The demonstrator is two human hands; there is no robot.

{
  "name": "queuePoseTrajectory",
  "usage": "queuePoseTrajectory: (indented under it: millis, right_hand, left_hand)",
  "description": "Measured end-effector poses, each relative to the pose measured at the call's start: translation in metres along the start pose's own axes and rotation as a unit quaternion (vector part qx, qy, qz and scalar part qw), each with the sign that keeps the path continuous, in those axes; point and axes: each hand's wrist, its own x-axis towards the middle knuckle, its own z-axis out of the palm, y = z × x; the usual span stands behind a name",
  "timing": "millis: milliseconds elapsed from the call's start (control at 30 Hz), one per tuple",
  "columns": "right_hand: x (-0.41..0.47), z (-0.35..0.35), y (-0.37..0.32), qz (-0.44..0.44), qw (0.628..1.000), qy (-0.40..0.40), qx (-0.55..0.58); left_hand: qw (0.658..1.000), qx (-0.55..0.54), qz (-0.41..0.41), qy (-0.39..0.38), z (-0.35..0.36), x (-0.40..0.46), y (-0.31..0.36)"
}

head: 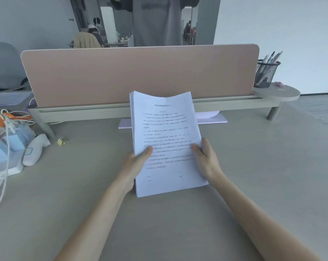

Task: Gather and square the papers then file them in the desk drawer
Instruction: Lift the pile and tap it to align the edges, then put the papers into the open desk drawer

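I had the stack of papers gathered and lifted between both hands, above the desk. My left hand pinched its left edge, thumb on top; my right hand clamped the right edge. The squaring looked unfinished to me: edges at the top left were fanned. Next I judged a tap on the desk beneath my hands was needed; I saw no drawer.

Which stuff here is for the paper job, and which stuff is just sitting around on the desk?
For the job:
stack of papers
left hand gripping its left edge
right hand gripping its right edge

Just lying about:
yellow binder clip
mesh pen cup
blue boxes
white cables
pink divider panel
No drawer shows in this view.
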Motion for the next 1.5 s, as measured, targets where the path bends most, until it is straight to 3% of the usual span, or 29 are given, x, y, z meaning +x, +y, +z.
queuePoseTrajectory:
  millis: [267,567,1033,1233,1500]
  right_hand:
    - [0.0,-0.029,0.004,0.065,0.995,-0.038,0.071]
    - [-0.071,-0.088,-0.004,0.105,0.988,-0.034,0.106]
    - [-0.22,-0.189,0.012,0.11,0.989,0.026,0.098]
    - [-0.277,-0.242,0.02,0.134,0.982,0.06,0.118]
    - [-0.349,-0.322,0.045,0.166,0.972,0.13,0.107]
  left_hand:
    - [0.998,-0.055,-0.038,0.008,0.024,-0.007,0.004]
    - [0.997,-0.056,-0.042,-0.015,0.064,-0.088,0.008]
    - [0.998,0.042,0.036,0.024,0.138,-0.222,-0.03]
    - [0.994,0.078,0.079,-0.009,0.18,-0.274,-0.041]
    - [0.993,0.068,0.073,-0.065,0.242,-0.349,-0.058]
